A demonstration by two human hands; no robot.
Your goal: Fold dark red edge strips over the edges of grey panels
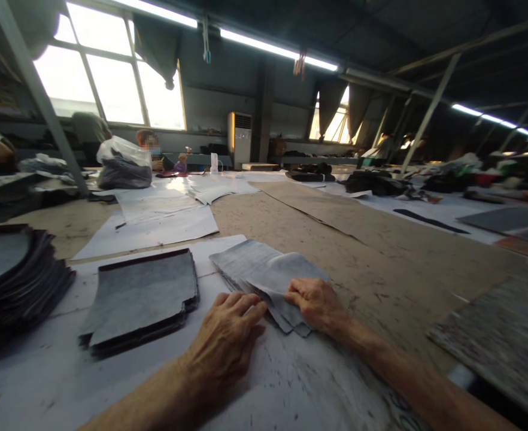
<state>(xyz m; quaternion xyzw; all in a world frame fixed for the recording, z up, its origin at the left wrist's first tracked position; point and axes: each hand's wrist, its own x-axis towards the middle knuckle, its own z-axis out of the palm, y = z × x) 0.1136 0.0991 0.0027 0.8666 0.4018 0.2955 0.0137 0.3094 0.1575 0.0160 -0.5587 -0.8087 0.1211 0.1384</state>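
Note:
A loose stack of grey fabric pieces (246,260) lies fanned out in front of me, its top sheets lifted and bowed. My right hand (315,302) pinches the near right part of the upper sheets. Bent fingers of my left hand (232,326) grip the near left edge of the stack; the thumb is hidden beneath. To the left rests a neater pile of grey pieces (142,293) with dark edges and a notched corner. Beyond it, at the far left, rises a taller stack of dark-edged pieces (26,281).
White paper sheets (156,230) and brown board (255,215) cover the table. A speckled grey slab (501,329) lies at the right edge. Farther back are a plastic-bagged bundle (124,164), dark fabric (376,182), a slanted metal post (39,96) and other people.

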